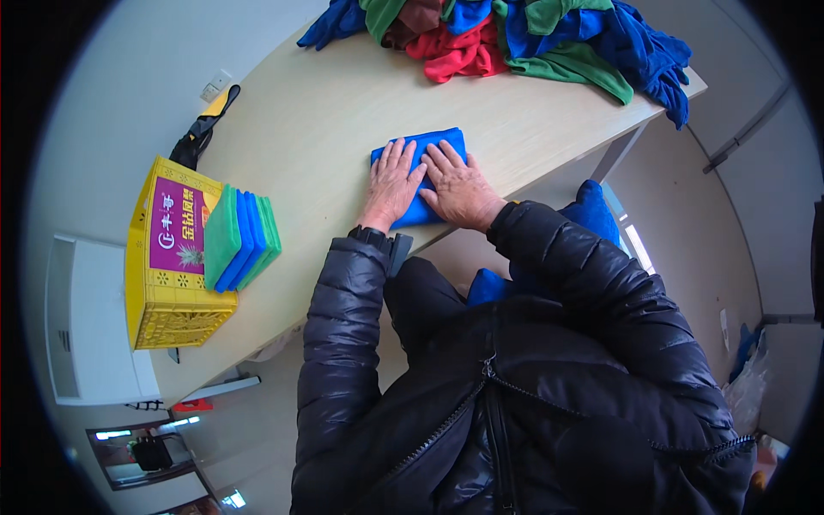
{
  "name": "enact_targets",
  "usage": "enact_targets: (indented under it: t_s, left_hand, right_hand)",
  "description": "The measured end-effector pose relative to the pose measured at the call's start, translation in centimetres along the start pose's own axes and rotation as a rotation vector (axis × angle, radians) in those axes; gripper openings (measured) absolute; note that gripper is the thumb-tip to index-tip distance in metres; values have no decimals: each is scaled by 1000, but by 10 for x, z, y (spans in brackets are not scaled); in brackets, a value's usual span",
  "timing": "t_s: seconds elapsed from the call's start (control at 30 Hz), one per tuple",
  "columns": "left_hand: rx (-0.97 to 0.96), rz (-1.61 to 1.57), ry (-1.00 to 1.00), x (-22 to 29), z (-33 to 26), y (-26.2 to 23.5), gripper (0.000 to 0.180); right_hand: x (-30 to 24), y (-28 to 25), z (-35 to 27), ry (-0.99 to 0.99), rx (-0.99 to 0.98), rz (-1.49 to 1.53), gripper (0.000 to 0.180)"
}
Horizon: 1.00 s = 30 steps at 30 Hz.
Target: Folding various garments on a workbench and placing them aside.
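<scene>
While both palms lie flat, the left hand (395,182) and right hand (457,185) rest on a folded blue cloth (418,211), fingers stretched out straight. The hands hide much of its middle. It lies on the table (318,129), its low side just beside the near edge. By the right sleeve (592,266) is a blue thing (594,210); the sleeve covers part, so I cannot tell what it is. To the left, a wide stretch of table runs to a green and blue stack (247,240) next to a yellow box (182,319). A strap (203,129) behind it is hard to make out. Farther away, past more table, sits a messy pile of cloths (532,43). The top of the view cuts it off, and part hangs over the edge on the right.
</scene>
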<state>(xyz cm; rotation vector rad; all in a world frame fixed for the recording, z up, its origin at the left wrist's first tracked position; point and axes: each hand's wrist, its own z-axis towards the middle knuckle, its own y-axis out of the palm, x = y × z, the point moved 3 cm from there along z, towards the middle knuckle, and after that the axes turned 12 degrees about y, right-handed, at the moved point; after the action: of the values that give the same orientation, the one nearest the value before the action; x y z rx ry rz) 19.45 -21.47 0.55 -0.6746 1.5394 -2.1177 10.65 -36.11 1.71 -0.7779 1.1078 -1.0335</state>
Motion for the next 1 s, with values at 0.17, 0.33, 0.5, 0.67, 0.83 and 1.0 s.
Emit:
enact_targets:
  t_s: [0.17,0.33,0.5,0.67,0.83,1.0]
  left_hand:
    - [19,10,-74,6,4,0,61]
    - [26,35,-172,25,-26,-3,64]
    - [69,-32,-147,31,-50,-6,66]
    - [85,-11,-228,36,-65,-17,65]
    - [158,106,-116,55,-61,-16,62]
    - [224,-22,-151,56,-59,-11,64]
  right_hand:
    - [3,-3,1,10,-44,-11,67]
    - [5,-7,-8,-1,-149,-20,67]
    - [2,-13,-15,-45,-99,-58,66]
    - [-5,-21,-11,-39,-78,-165,65]
    - [-4,-7,2,-47,71,-67,62]
    - [2,7,3,-65,15,-66,61]
